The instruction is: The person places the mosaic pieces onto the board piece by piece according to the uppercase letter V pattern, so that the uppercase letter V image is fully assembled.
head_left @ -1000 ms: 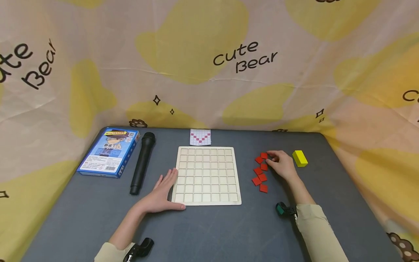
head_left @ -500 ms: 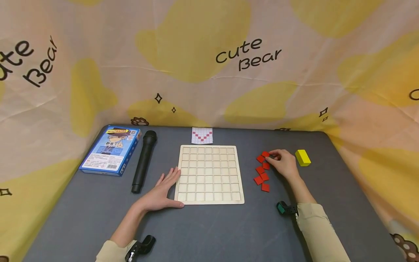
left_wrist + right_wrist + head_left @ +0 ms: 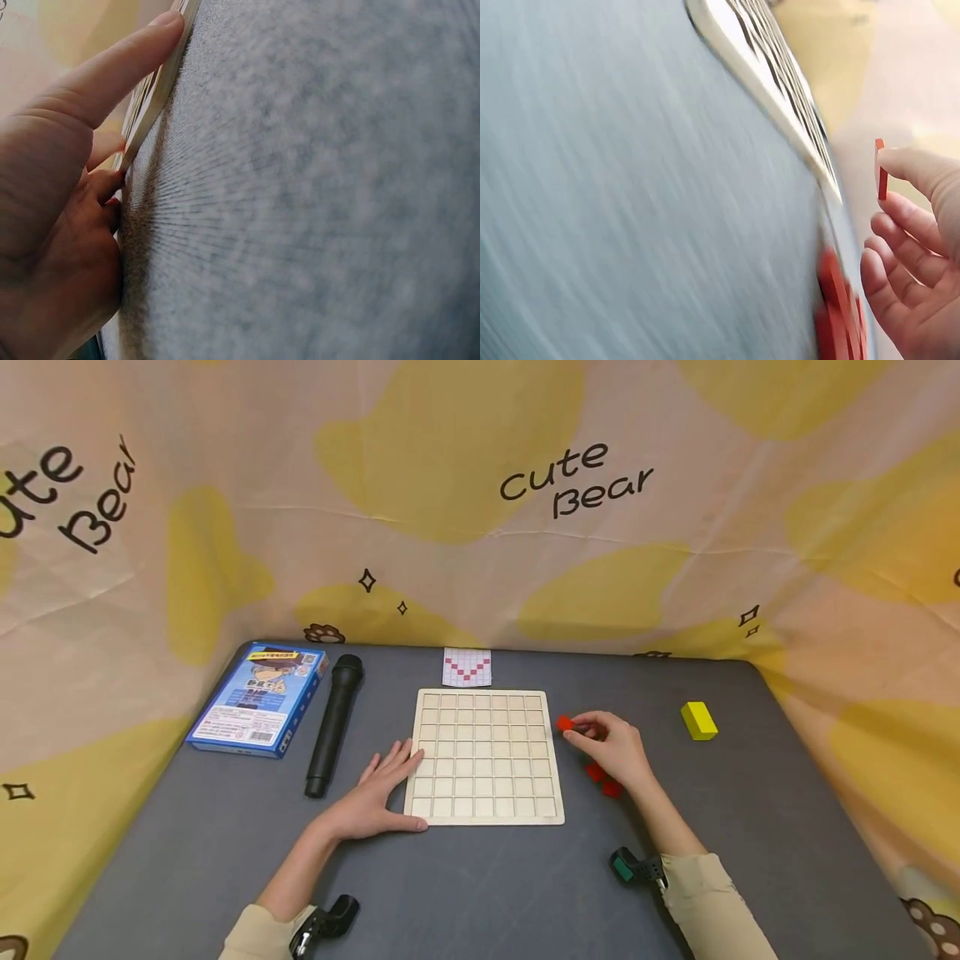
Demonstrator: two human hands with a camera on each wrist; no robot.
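Observation:
A pale wooden grid board (image 3: 483, 820) lies flat in the middle of the table. My left hand (image 3: 367, 802) rests at its near left corner, thumb along the front edge and straight fingers on the left side; the left wrist view shows the thumb (image 3: 112, 75) against the board's edge. Between thumb and fingers my right hand (image 3: 611, 747) pinches a small red square tile (image 3: 565, 723), raised just off the board's right side. In the right wrist view that tile (image 3: 881, 169) stands edge-on. More red tiles (image 3: 612, 789) lie on the table beneath the hand, partly hidden by it.
A small card with a pink V pattern (image 3: 467, 668) lies behind the board. To the left are a black microphone (image 3: 333, 727) and a blue box (image 3: 255, 697). A yellow block (image 3: 699, 721) sits at the right. A printed curtain (image 3: 450, 485) hangs behind the table.
My right hand has picked up a red tile from the far end of the group and carried it left toward the board. The left hand stays at the board's corner.

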